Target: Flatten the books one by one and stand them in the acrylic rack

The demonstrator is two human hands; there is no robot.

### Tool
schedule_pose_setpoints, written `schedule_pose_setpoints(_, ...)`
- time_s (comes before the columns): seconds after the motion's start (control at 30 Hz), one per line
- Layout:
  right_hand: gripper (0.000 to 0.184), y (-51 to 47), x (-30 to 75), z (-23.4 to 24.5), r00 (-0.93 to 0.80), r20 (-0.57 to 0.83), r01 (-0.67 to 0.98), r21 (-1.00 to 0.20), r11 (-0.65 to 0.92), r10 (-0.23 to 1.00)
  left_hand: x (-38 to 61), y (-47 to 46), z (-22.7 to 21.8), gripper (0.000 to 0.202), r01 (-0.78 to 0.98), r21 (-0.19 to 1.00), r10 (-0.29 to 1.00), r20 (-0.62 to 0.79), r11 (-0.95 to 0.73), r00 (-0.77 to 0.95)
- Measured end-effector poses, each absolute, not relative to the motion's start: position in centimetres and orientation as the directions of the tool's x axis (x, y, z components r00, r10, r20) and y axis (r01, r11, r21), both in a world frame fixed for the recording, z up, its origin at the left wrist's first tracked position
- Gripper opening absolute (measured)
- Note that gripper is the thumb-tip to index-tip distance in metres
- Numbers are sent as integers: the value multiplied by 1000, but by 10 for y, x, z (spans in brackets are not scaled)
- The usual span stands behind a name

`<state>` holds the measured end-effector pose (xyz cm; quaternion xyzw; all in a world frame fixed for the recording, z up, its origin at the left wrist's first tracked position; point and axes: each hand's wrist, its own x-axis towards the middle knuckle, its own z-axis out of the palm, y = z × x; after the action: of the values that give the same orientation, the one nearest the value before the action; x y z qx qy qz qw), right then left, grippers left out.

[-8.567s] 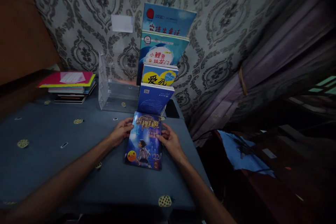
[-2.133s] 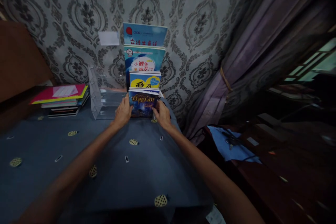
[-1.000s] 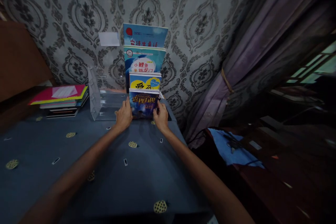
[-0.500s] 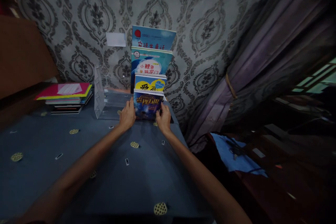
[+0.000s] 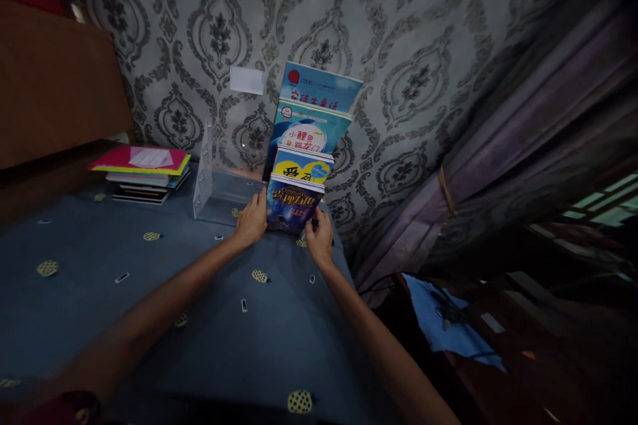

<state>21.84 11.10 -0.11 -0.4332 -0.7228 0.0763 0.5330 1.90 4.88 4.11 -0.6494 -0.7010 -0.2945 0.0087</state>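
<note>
A dark blue book (image 5: 294, 207) with gold lettering stands upright at the front of a stepped row of books. My left hand (image 5: 252, 218) grips its left edge, and the fingers of my right hand (image 5: 319, 237) close on its lower right side. Behind it rise a yellow-and-blue book (image 5: 302, 165), a teal book (image 5: 310, 125) with a white oval, and a taller light blue book (image 5: 321, 85) at the back. These stand in the right part of a clear acrylic stepped rack (image 5: 203, 176); its left part shows bare steps.
Left of the rack lies a stack of books and folders (image 5: 144, 172), pink and yellow on top. Blue cloth with pineapple prints covers the table (image 5: 199, 305). A patterned wall stands behind, a tied curtain (image 5: 419, 232) to the right. Beyond the table's right edge is a blue cloth (image 5: 443, 319).
My view has turned and tilted, so the rack and books appear farther right and slanted. Both hands stay at the dark blue book; my right hand sits slightly lower along its side.
</note>
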Motion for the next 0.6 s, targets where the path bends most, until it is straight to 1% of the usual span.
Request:
schedule_pose_setpoints(0.13, 53, 112, 221, -4, -50, 709, 536, -575, 618, 703, 16, 48, 39, 77, 917, 396, 907, 404, -54, -121)
schedule_pose_setpoints(0.23, 50, 113, 222, -4, -52, 709, 534, -575, 620, 703, 15, 48, 38, 78, 907, 415, 911, 400, -78, -104)
schedule_pose_setpoints(0.4, 52, 111, 223, 3, -27, 694, 502, -613, 610, 720, 12, 44, 40, 70, 890, 447, 918, 386, -95, -96)
schedule_pose_setpoints(0.5, 57, 110, 224, 15, 14, 669, 401, -685, 608, 743, 8, 43, 44, 64, 888, 445, 901, 423, -117, -93)
schedule_pose_setpoints(0.6, 59, 114, 222, 34, 74, 606, 233, -783, 577, 792, 3, 49, 51, 66, 889, 432, 857, 506, -154, -97)
